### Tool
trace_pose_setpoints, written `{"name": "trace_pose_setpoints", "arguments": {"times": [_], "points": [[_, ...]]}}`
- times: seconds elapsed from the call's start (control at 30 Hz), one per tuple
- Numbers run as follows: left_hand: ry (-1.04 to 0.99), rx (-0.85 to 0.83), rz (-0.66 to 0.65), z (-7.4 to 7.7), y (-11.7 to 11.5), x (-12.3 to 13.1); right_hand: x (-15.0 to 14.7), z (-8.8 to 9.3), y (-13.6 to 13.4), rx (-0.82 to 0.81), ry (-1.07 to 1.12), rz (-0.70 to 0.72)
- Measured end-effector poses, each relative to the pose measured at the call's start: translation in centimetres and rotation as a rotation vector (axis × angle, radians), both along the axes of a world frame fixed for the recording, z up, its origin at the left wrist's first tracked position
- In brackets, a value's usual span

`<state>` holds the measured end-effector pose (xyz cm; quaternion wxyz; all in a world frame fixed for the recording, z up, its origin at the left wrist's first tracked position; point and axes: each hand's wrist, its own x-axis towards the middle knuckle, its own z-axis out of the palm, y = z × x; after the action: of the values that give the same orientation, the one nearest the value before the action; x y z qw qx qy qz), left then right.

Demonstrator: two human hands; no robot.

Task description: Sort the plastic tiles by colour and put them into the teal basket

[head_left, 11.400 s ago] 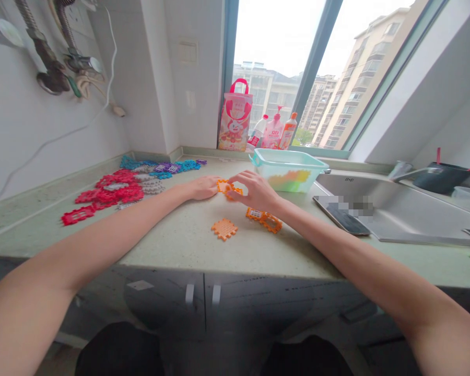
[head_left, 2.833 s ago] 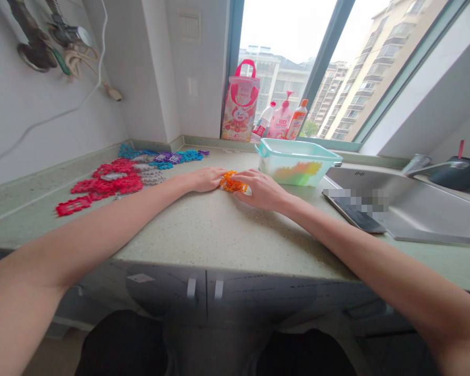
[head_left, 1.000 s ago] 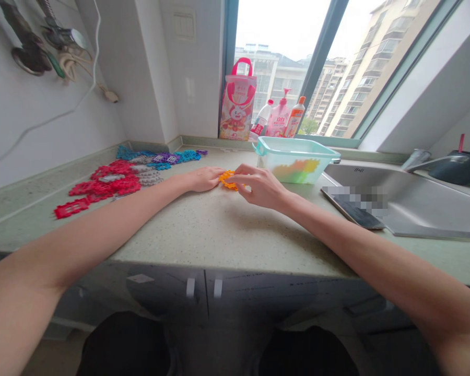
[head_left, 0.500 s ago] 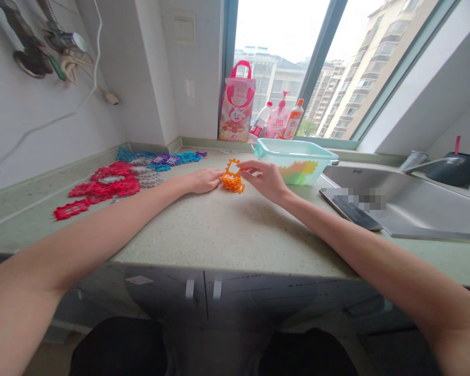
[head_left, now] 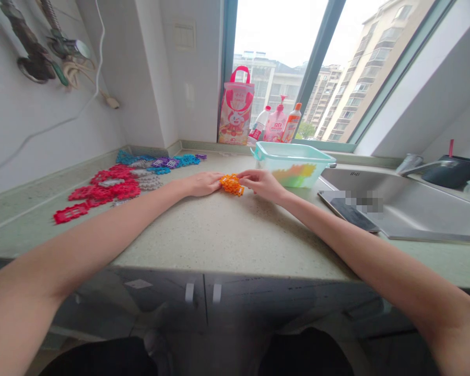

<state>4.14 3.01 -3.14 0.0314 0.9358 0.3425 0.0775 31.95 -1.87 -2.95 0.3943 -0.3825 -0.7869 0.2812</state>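
A small stack of orange interlocking plastic tiles [head_left: 232,184] lies on the pale green countertop [head_left: 219,235], straight ahead of me. My left hand [head_left: 202,183] rests on the counter against the stack's left side, fingers curled onto it. My right hand [head_left: 261,183] grips the stack's right side with pinched fingertips. Both forearms stretch out over the counter edge.
Red tiles [head_left: 102,190], grey, blue and purple tiles [head_left: 160,163] are spread at the left. A teal-rimmed plastic tub [head_left: 293,166] with coloured pieces stands behind my right hand. A steel sink [head_left: 407,209] is at the right. A pink bag [head_left: 235,112] and bottles [head_left: 276,125] are on the windowsill.
Loose orange tiles that lay on the counter have been gathered into one stack. Half a second ago my right hand held one tile upright; now it lies flat on the stack.
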Motion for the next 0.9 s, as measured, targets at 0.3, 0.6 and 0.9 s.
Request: {"name": "trace_pose_setpoints", "arguments": {"times": [0.3, 0.6, 0.9], "points": [[0.011, 0.016, -0.040, 0.4, -0.3, 0.1, 0.1, -0.1, -0.2, 0.094, -0.215, -0.007], [0.075, 0.124, 0.011, 0.9, -1.2, 0.1, 0.4, -0.5, -0.7, 0.276, -0.390, -0.058], [0.182, 0.309, -0.023, 2.1, -3.0, 1.1, -0.4, -1.5, -0.6, 0.278, -0.484, 0.109]]}}
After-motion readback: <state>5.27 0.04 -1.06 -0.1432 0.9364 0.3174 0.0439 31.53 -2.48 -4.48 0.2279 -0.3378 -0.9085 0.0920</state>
